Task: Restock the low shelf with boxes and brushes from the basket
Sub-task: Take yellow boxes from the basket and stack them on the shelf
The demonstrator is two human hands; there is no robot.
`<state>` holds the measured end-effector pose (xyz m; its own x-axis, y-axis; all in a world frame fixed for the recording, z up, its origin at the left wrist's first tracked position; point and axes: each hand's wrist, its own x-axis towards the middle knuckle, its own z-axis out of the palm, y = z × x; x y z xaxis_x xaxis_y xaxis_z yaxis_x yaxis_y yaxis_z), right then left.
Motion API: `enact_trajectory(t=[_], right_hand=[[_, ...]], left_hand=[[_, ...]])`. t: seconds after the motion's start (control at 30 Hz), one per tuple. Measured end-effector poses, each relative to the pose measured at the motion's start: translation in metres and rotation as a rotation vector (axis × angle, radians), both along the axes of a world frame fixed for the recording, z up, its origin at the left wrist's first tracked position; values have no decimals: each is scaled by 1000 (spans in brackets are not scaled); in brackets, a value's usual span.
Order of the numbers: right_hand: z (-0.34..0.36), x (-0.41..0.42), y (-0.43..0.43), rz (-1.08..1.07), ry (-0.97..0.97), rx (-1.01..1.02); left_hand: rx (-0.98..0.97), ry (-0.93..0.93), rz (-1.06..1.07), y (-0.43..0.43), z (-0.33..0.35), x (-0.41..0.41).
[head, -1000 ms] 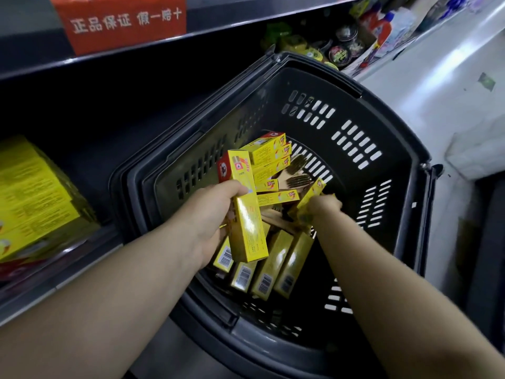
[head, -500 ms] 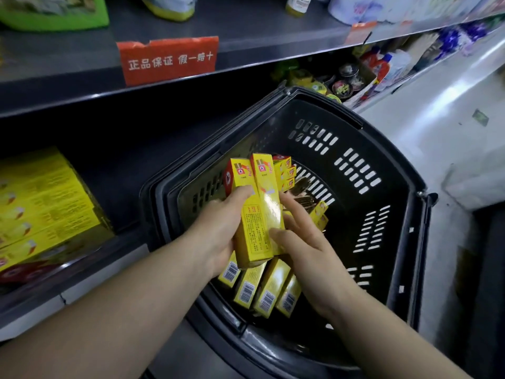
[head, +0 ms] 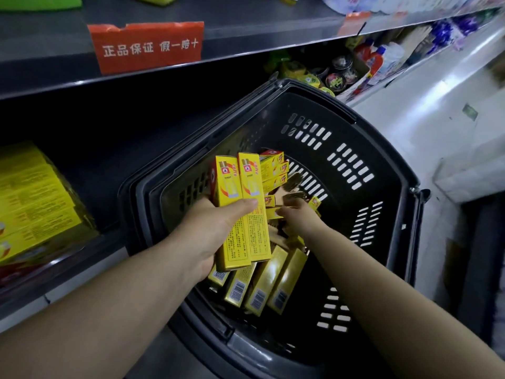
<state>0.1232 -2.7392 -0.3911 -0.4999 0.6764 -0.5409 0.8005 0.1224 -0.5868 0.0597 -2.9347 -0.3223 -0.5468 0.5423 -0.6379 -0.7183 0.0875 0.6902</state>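
Observation:
A dark grey shopping basket (head: pixel 382 165) stands on the floor against the shelving. Inside lie several long yellow boxes (head: pixel 267 280) and dark bristled brushes (head: pixel 293 184) near the middle. My left hand (head: pixel 216 228) holds two yellow boxes (head: pixel 240 209) side by side, upright, above the basket's left half. My right hand (head: pixel 297 217) is down among the boxes and brushes, its fingers curled over a small yellow box; whether it grips it is unclear. The low shelf (head: pixel 82 247) lies to the left, dark, with a stack of yellow cartons (head: pixel 32 198) on it.
An upper shelf edge (head: pixel 246 47) runs overhead with a red sign (head: pixel 147 46). Tins, bottles and packets (head: pixel 341 72) fill the low shelf beyond the basket. The white aisle floor (head: pixel 437 105) stretches to the right, with a pale box (head: pixel 475 170) on it.
My right hand passed a second yellow box to my left hand, let go, and reached back down into the basket. The left hand now holds two boxes instead of one.

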Motion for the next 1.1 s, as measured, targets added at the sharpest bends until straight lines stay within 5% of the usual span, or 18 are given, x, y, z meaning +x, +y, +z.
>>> enact_trajectory(t=[0.2,0.43,0.77,1.1], right_hand=[[-82,5,44,-383,-198,161],[-103,9,61,-440,-348,136],[-8,-5,15,-684,193,-94],[124,26,-150,-244,576,-453]], left_hand=[[11,-18,-47,0,-3,0],[13,-15,-71,1,-10,-1],[-4,-30,-39,0,-4,1],[146,30,-27,-65,45,-4]])
